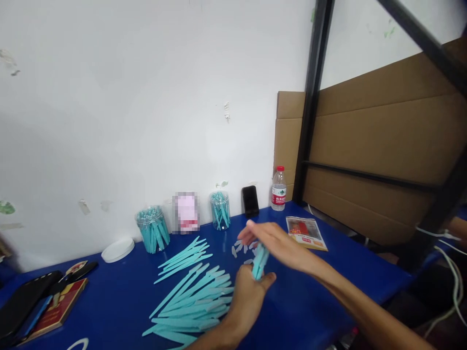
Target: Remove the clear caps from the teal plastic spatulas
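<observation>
My left hand is closed around a small upright bundle of turquoise tapered sticks. My right hand is stretched out flat, its palm side over the top of the bundle and seemingly touching it. Beyond both hands lie several small whitish translucent pieces, partly hidden by my fingers. A fanned pile of turquoise sticks with pale tips spreads to the left of my left hand. Further back is a smaller group of turquoise sticks.
Along the wall stand two clear jars of turquoise sticks, a black phone-like object and a water bottle. A white lid, scissors and a red book lie left. A printed packet lies right.
</observation>
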`<state>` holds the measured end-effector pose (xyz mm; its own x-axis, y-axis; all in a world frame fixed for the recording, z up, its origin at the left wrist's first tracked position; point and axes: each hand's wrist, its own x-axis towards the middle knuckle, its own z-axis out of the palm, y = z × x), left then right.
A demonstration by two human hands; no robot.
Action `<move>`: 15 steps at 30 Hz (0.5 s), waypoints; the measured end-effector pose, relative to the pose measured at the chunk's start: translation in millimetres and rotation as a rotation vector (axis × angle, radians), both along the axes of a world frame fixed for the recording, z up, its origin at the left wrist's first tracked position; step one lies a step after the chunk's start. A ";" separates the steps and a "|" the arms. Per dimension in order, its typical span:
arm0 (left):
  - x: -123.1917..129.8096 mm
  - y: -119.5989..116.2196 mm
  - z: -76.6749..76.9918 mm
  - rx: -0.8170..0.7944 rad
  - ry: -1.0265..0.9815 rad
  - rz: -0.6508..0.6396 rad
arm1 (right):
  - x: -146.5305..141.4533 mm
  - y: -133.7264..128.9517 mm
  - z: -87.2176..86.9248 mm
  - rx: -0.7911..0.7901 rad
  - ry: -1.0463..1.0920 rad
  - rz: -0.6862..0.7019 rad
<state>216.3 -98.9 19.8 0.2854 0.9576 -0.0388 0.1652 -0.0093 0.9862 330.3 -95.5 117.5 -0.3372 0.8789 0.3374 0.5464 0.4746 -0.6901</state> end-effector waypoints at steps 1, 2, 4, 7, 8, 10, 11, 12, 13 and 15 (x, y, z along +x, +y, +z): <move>-5.1 0.2 5.6 -0.028 0.050 0.021 | 4.3 1.6 1.3 0.046 0.013 -0.035; -10.6 -0.2 11.2 -0.029 0.085 0.028 | 6.6 2.4 1.8 0.103 -0.029 -0.074; -22.9 -2.2 21.7 0.021 0.099 -0.032 | 4.9 2.7 0.1 0.199 -0.221 -0.126; -44.6 -7.8 34.7 0.032 0.082 -0.134 | -7.4 5.1 -7.4 0.265 -0.384 -0.169; -52.6 -10.1 37.8 -0.007 0.081 -0.158 | -12.2 7.5 -10.1 0.265 -0.368 -0.175; -68.2 -14.5 41.9 -0.111 0.086 -0.169 | -21.4 14.9 -14.9 0.227 -0.271 -0.154; -75.3 -16.4 42.7 -0.151 0.077 -0.166 | -26.1 19.5 -16.7 0.201 -0.221 -0.131; -81.6 -17.7 42.8 -0.174 0.057 -0.166 | -31.1 24.4 -18.1 0.179 -0.181 -0.107; -87.1 -18.4 42.2 -0.189 0.025 -0.159 | -36.4 29.3 -18.9 0.164 -0.151 -0.082; -95.7 -17.9 39.5 -0.205 -0.053 -0.110 | -47.8 38.1 -19.1 0.151 -0.092 -0.034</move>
<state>120.6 -116.8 59.3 0.3948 0.8942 -0.2112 0.1220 0.1767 0.9767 282.5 -57.3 98.4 -0.3435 0.8320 0.4357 0.6216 0.5492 -0.5586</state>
